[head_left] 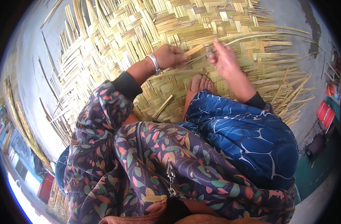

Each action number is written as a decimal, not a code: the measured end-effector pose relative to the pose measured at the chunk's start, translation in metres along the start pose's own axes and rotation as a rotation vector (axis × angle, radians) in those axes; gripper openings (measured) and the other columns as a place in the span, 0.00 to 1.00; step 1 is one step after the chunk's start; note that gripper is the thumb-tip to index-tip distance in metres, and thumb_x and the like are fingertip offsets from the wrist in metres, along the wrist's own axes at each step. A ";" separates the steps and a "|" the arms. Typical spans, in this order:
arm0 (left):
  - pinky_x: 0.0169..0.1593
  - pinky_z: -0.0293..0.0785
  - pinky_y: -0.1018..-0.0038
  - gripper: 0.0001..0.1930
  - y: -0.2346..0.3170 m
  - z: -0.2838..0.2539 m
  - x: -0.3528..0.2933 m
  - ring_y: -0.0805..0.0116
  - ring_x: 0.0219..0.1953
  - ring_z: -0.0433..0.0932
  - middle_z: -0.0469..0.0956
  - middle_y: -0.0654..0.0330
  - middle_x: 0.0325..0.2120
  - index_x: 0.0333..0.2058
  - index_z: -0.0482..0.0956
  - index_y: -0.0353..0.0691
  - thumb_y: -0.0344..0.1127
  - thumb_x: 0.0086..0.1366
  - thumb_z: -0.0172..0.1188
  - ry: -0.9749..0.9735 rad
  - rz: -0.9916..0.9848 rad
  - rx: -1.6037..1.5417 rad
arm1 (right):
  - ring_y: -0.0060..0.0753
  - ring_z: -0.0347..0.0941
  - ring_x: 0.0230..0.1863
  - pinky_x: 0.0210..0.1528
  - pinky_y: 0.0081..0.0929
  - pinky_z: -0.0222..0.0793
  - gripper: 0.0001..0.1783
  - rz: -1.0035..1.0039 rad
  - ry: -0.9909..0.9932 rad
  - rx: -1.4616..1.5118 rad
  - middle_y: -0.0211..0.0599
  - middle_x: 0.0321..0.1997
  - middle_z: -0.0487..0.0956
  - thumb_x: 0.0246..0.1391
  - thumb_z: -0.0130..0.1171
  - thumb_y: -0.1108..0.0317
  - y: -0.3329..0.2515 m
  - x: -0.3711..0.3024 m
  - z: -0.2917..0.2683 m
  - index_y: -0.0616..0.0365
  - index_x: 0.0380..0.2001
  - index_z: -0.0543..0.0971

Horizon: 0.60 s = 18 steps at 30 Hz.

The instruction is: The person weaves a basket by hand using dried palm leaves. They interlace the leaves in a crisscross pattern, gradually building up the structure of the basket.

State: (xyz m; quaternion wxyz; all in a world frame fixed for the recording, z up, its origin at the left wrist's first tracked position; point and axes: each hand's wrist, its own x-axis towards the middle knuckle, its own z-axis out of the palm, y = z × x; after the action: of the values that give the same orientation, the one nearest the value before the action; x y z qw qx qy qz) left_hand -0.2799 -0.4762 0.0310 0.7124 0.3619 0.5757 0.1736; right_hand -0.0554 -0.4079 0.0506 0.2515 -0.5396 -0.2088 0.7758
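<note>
Flat reed strip (195,49), pale straw-yellow and stiff, pinched at its near end by the left hand (171,56), fingers curled narrow around it; strip angled up to the right over the middle of the woven mat (133,33). Right hand (223,56) just beside, fingers bent and closed on thin, wiry reed strands (252,37) that arc away to the right in long curves. Silver bangle (154,63), smooth and rounded, on the left wrist. Mat beneath both hands: broad, ribbed reed bands plaited in a diagonal checker, dry and fibrous, greenish-yellow, edges unfinished with loose ends fanning out left and right. Bare foot (198,86) planted on the weave just below the hands. Short loose reed piece (163,106) lying on the mat near the foot. Closer in, glossy blue marbled trousers (248,138) over the knee, and soft leaf-print jacket (140,156) with metal zip. Grey concrete floor (28,56), smooth, around the mat.
</note>
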 end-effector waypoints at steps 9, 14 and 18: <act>0.32 0.76 0.77 0.12 -0.004 -0.018 -0.005 0.75 0.26 0.77 0.81 0.62 0.26 0.35 0.84 0.37 0.40 0.60 0.63 -0.112 -0.013 0.069 | 0.27 0.77 0.30 0.29 0.21 0.75 0.12 -0.019 -0.061 -0.054 0.37 0.32 0.77 0.58 0.57 0.64 -0.013 -0.010 -0.004 0.62 0.37 0.72; 0.34 0.76 0.77 0.13 -0.005 -0.017 -0.009 0.75 0.28 0.78 0.81 0.61 0.27 0.38 0.82 0.37 0.41 0.61 0.62 -0.108 0.045 0.116 | 0.24 0.75 0.27 0.27 0.19 0.74 0.15 -0.029 -0.062 -0.114 0.38 0.34 0.79 0.59 0.56 0.59 -0.020 -0.007 -0.006 0.60 0.39 0.72; 0.33 0.77 0.78 0.12 0.009 -0.014 -0.021 0.76 0.27 0.79 0.82 0.63 0.26 0.38 0.82 0.38 0.41 0.63 0.60 -0.156 -0.036 0.049 | 0.23 0.73 0.25 0.25 0.18 0.72 0.15 -0.068 -0.019 -0.028 0.36 0.32 0.79 0.59 0.57 0.58 -0.021 -0.001 -0.010 0.59 0.38 0.73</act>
State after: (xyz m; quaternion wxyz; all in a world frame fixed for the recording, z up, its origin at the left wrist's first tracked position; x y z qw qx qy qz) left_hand -0.2971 -0.4791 0.0510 0.7489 0.3811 0.5291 0.1179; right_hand -0.0417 -0.3915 0.0606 0.2684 -0.5282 -0.2402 0.7689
